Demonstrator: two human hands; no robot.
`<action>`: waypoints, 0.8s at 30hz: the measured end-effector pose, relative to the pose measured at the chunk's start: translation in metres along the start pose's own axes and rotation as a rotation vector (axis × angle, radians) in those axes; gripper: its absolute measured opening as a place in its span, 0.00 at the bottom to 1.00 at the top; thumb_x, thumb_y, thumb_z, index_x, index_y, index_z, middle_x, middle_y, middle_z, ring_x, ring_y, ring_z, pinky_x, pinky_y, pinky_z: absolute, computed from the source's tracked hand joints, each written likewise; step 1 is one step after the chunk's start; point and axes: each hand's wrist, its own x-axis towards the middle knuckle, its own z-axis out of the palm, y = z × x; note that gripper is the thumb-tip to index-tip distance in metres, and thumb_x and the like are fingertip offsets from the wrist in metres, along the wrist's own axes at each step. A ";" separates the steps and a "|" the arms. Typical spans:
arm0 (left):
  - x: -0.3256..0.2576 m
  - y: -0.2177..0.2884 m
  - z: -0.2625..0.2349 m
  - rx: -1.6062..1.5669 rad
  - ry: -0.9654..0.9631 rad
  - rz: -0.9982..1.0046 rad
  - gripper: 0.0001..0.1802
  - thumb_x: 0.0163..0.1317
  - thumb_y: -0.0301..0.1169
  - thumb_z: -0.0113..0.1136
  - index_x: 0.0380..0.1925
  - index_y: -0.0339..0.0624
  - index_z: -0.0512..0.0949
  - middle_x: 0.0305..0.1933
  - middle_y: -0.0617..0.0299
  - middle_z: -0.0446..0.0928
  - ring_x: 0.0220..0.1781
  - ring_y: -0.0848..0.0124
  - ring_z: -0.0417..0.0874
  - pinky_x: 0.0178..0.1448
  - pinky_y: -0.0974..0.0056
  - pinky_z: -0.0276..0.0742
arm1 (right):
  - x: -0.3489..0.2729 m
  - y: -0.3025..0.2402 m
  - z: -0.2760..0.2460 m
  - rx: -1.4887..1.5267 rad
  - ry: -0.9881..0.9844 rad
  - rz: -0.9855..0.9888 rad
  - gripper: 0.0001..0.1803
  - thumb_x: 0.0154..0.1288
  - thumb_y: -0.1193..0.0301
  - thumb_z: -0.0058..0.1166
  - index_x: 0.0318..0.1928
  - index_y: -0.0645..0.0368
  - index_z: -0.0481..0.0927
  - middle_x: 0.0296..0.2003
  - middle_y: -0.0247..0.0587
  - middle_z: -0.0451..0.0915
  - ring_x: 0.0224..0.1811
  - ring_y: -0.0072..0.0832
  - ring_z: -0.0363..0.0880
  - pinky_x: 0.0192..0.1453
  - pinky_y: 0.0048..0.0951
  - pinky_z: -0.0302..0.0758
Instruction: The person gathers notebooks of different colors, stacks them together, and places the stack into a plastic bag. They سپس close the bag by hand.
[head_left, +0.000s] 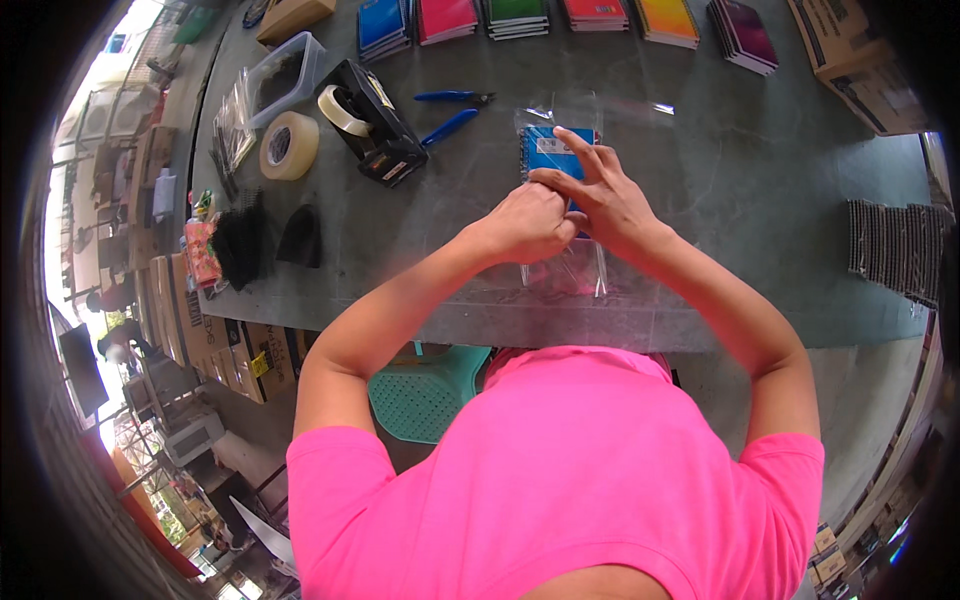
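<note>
A small blue spiral notebook [552,158] lies inside a clear plastic bag [575,272] on the dark table in front of me. The bag reaches past the notebook at its top and bottom ends. My left hand [530,222] is curled closed over the notebook's lower part, and what its fingers grip is hidden. Against it, my right hand [612,195] lies over the notebook's right side with fingers stretched and apart. One right fingertip touches near the notebook's top; another reaches across to the left knuckles.
Stacks of coloured notebooks [519,18] line the far edge. To the left are blue-handled cutters [450,96], a tape dispenser box [385,140], a tape roll [290,146] and a clear bin [285,80]. Cardboard [860,65] and a dark ribbed stack [895,250] stand right.
</note>
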 end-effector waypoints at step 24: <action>0.062 -0.109 -0.082 0.249 0.722 0.071 0.11 0.49 0.32 0.65 0.31 0.42 0.76 0.35 0.56 0.76 0.43 0.56 0.77 0.47 0.54 0.71 | -0.012 0.008 0.002 -0.003 -0.001 -0.054 0.19 0.48 0.61 0.65 0.36 0.58 0.75 0.55 0.40 0.68 0.61 0.49 0.60 0.60 0.43 0.69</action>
